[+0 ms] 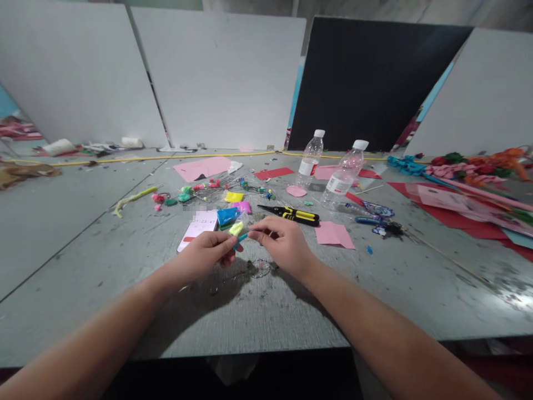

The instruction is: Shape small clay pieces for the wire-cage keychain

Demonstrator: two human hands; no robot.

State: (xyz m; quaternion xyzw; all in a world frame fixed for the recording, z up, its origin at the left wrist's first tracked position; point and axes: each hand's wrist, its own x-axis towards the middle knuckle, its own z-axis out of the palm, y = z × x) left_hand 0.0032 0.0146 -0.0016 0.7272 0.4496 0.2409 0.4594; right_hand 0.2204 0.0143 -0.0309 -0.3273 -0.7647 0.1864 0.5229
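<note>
Between my two hands is a small blue strip, perhaps soft clay. My left hand pinches its lower end, thumb against fingers. At its upper end are the thumb and fingertips of my right hand, also closed in a pinch. Just behind the fingers sits a yellow-green lump that looks wrapped in clear film. A blue packet, a magenta packet and a yellow packet lie beyond it. To the left, a phone with a lit timer screen rests partly behind my left hand.
Black-and-yellow pliers lie behind my right hand. Two plastic bottles stand farther back. A pink paper square is at right, a wire piece with small clay bits below my hands. Colourful beads or clay bits lie at left.
</note>
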